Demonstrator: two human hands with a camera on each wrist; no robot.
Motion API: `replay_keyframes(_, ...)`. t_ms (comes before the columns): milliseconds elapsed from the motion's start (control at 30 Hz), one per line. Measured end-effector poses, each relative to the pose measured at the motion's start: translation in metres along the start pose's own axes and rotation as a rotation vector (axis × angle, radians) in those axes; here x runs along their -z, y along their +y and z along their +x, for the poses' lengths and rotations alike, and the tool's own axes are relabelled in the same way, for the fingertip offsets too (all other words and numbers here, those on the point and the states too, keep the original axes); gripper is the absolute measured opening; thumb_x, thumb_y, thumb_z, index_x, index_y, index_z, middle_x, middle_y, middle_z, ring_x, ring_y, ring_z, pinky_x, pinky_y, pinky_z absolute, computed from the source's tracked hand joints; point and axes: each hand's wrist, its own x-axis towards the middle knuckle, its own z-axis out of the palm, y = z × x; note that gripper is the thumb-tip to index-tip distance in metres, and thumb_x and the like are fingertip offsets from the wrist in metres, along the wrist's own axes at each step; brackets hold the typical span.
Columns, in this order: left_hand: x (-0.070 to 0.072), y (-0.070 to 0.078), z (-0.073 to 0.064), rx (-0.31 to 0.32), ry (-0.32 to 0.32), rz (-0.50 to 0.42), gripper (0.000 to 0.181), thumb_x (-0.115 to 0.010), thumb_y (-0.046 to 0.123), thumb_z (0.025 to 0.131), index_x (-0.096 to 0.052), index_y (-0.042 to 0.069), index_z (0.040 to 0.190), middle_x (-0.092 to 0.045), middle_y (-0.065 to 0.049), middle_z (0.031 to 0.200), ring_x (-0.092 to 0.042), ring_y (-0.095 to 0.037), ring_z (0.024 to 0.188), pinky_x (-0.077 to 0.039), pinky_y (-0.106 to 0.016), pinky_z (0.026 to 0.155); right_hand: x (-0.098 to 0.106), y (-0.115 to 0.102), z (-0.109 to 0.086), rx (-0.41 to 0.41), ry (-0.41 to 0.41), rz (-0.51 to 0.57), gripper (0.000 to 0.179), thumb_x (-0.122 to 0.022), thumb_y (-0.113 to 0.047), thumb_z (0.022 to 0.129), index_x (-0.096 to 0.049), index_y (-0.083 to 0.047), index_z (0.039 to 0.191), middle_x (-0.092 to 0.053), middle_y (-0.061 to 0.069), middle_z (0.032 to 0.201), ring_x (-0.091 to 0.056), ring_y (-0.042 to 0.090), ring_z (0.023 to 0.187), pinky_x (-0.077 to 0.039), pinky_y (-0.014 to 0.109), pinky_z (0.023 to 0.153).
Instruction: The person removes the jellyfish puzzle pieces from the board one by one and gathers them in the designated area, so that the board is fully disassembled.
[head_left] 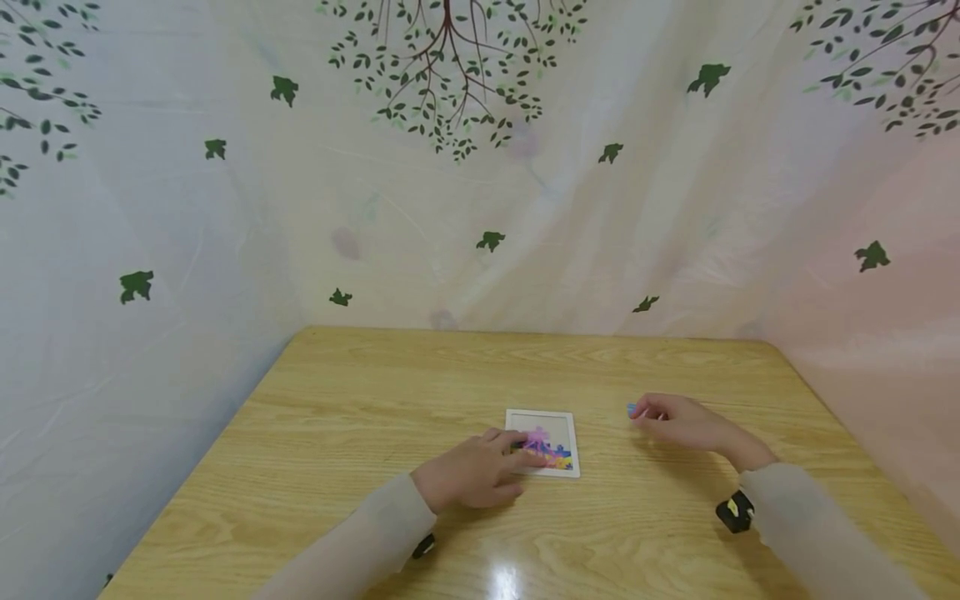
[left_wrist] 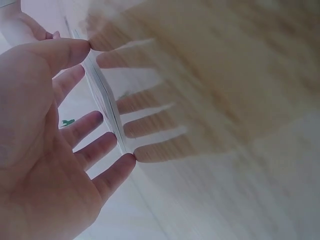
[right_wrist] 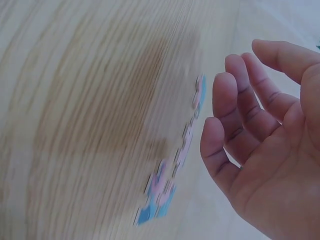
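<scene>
A small white-framed jigsaw puzzle (head_left: 575, 446) lies on the wooden table, its lower part filled with pink, blue and yellow pieces and its upper part pale. My left hand (head_left: 480, 468) rests over its left side with fingers spread; in the left wrist view the thumb and fingertips touch the puzzle's frame (left_wrist: 107, 97). To the right, my right hand (head_left: 686, 427) is over several loose jigsaw pieces (right_wrist: 159, 185), pink and blue, lying on the table. Its fingers are loosely bent with nothing between them. One blue piece (head_left: 632, 410) shows past its fingertips in the head view.
The wooden table (head_left: 360, 392) reaches back to a pale hanging cloth (head_left: 420, 208) printed with branches and green leaf shapes. More cloth hangs along both sides. A small black device (head_left: 735, 511) is strapped at the right wrist.
</scene>
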Motion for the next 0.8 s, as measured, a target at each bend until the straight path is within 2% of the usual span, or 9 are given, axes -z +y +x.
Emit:
replay_keyframes(167,0.002,0.0,-0.001,0.008,-0.018,0.001,0.05,-0.055,0.033,0.106,-0.046,0.033,0.155,-0.042,-0.011,0.159,-0.044,-0.033,0.141,-0.044,-0.05,0.11,-0.011,-0.01,0.014,0.019,0.001,-0.048,0.022,-0.061,-0.021,0.103,-0.065,-0.004,0.116,-0.065,0.007,0.099,-0.057,0.015,0.083,-0.05,0.028,0.069)
replay_keyframes(433,0.002,0.0,0.0,0.013,-0.024,0.03,0.048,-0.054,0.036,0.106,-0.048,0.033,0.154,-0.044,-0.01,0.157,-0.046,-0.032,0.14,-0.045,-0.047,0.11,-0.029,-0.024,0.035,0.034,-0.042,-0.013,0.022,-0.064,-0.021,0.102,-0.067,-0.004,0.116,-0.064,0.004,0.1,-0.056,0.016,0.084,-0.049,0.027,0.069)
replay_keyframes(667,0.002,0.001,0.001,0.048,-0.065,0.024,0.048,-0.051,0.039,0.107,-0.046,0.036,0.155,-0.04,-0.007,0.161,-0.044,-0.033,0.142,-0.044,-0.049,0.11,-0.048,-0.036,0.055,0.06,-0.084,-0.027,0.023,-0.069,-0.022,0.099,-0.071,-0.007,0.116,-0.069,-0.001,0.101,-0.062,0.016,0.091,-0.053,0.03,0.077)
replay_keyframes(800,0.002,0.0,0.002,0.048,-0.07,0.029,0.049,-0.051,0.04,0.107,-0.045,0.036,0.155,-0.039,-0.007,0.162,-0.043,-0.034,0.142,-0.044,-0.049,0.11,-0.057,-0.044,0.065,0.055,-0.11,-0.032,0.027,-0.068,-0.024,0.1,-0.073,-0.006,0.119,-0.07,-0.002,0.103,-0.063,0.015,0.093,-0.054,0.032,0.079)
